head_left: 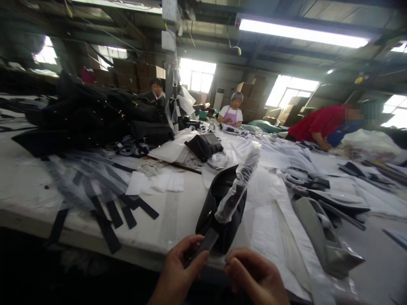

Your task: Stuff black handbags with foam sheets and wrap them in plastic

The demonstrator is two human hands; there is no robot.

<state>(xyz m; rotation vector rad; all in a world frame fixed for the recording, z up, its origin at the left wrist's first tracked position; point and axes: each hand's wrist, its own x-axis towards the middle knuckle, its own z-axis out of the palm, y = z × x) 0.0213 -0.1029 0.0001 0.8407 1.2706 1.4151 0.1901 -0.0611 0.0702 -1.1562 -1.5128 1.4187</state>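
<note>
My left hand (179, 269) is closed on a flat dark strap end (208, 240), pinched between thumb and fingers. Just beyond it, a black handbag (211, 199) stands on the table near the front edge. A strap wrapped in clear plastic (238, 186) lies across the bag's right side and sticks up. Beside the strap end, my right hand (254, 273) is apart from the bag, thumb and fingertips pressed together. Whatever may be in that pinch is too small to make out.
Several plastic-sleeved black straps (111, 216) lie to the left, below a heap of black bags (79, 114). Another black bag (205, 146) sits farther back. At right are white wrapping sheets (270, 212) and a grey bag (324, 237). Co-workers stand across the table.
</note>
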